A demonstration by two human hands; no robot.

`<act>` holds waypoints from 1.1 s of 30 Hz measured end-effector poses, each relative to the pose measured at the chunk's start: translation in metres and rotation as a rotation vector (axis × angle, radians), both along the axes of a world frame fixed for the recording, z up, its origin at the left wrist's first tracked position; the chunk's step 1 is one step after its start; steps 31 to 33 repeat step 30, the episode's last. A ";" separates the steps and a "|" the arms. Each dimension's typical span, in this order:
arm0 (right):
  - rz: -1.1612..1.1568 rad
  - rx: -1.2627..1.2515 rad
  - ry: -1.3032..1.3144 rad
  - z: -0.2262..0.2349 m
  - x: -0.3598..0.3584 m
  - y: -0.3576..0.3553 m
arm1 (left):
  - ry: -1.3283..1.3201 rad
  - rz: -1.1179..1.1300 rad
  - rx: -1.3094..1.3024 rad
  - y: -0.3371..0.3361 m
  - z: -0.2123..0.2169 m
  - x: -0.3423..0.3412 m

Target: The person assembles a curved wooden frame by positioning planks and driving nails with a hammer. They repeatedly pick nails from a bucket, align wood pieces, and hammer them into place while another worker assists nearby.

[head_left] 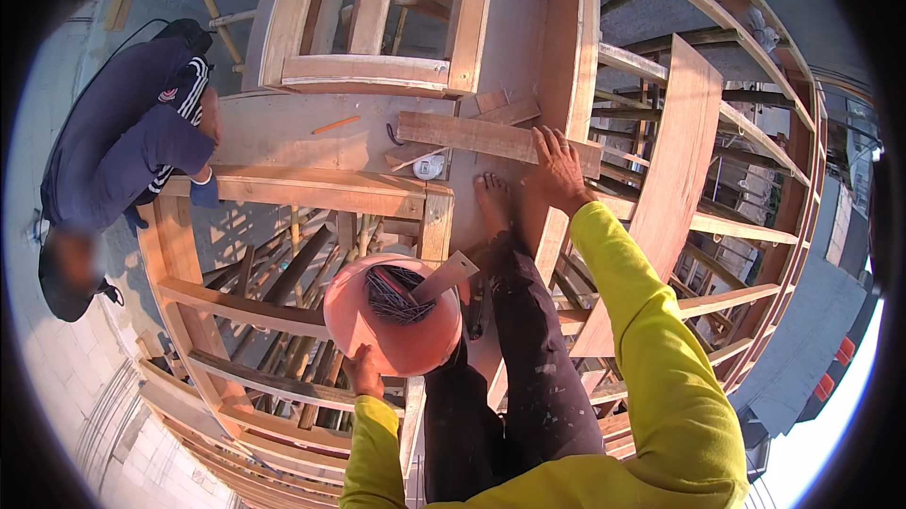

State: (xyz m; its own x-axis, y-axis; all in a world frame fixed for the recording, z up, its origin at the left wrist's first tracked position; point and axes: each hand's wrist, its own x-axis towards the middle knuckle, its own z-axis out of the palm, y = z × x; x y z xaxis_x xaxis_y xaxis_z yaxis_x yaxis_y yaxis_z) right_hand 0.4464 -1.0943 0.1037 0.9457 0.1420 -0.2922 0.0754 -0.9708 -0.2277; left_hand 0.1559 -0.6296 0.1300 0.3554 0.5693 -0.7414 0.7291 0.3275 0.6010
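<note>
My left hand (365, 372) is closed on the near rim of a round salmon-pink bucket (344, 311). Inside it lies a heap of nails (392, 300), and a flat wooden piece with a small hole (445, 277) sticks out over the edge. My right hand (563, 167) rests with stretched fingers on the right end of a short wooden board (491, 139); the thumb is hard to make out. Under that board's left part lie thinner wood scraps (510, 115) and a stick. A round white tape measure (428, 167) sits just below, beside my bare foot (493, 202).
A crouching person in dark clothes (132, 122) is at the left. Timber formwork beams (311, 190) surround me, with open gaps and bamboo poles (293, 283) below. An orange pencil (337, 124) lies on a panel. One wide plank (681, 150) slants across the joists on the right.
</note>
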 end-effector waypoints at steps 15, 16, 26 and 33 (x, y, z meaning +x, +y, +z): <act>-0.863 0.611 0.480 0.136 -0.167 -0.075 | 0.240 -0.140 -0.089 0.015 0.043 0.043; -0.992 0.649 0.477 0.155 -0.188 -0.080 | 0.285 -0.195 -0.141 0.031 0.037 0.033; -1.486 0.812 0.407 0.066 -0.109 -0.172 | 0.293 -0.237 -0.021 0.008 0.058 0.087; -0.862 0.179 -0.156 0.001 -0.034 -0.177 | 0.390 -0.265 0.130 -0.001 0.056 0.085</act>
